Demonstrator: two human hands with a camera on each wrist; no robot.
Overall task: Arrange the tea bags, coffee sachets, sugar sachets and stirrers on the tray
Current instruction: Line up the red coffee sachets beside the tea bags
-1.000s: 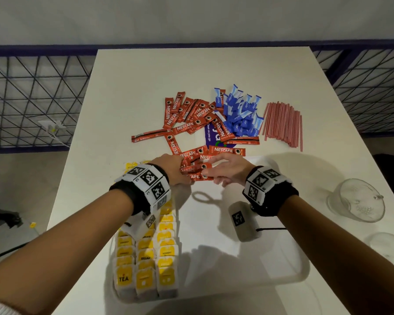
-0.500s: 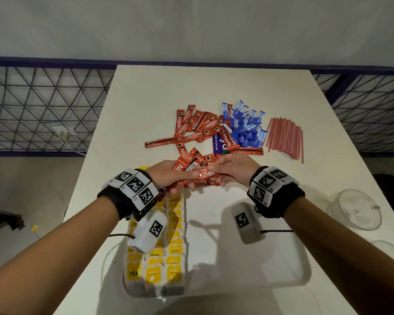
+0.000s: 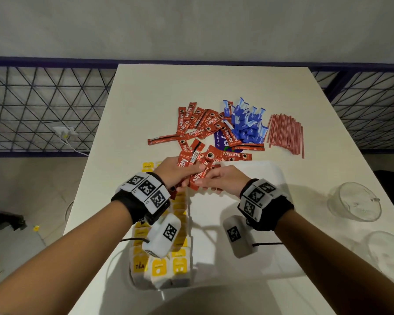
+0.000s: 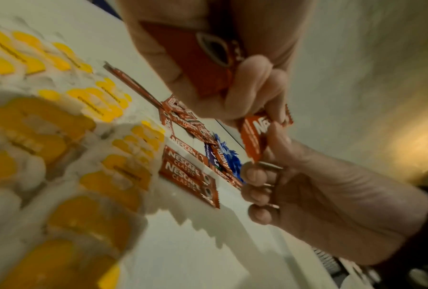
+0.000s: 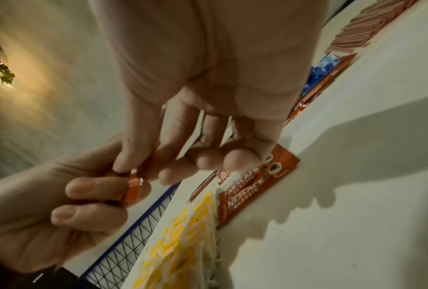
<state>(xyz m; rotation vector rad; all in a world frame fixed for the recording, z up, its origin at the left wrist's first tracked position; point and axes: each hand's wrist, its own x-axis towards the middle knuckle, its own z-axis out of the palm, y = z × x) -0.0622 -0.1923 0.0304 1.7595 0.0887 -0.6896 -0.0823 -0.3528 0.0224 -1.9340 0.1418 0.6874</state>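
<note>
Since the previous second, both hands lifted a bunch of coffee sachets off the worktop: left hand gripped it, right hand pinched its near end. Bunch hung above the tray, tea bags under the left wrist. Probably squaring before placing.

**Hidden and unclear parts**

The yellow-labelled tea bags in rows are partly covered by the left forearm and its white wrist camera box; in the left wrist view they are blurred. The purple printed card lies mostly under the red Nescafe coffee sachets. How many sachets the left hand holds cannot be told. The clear glass cup is cut by the right edge.
</note>
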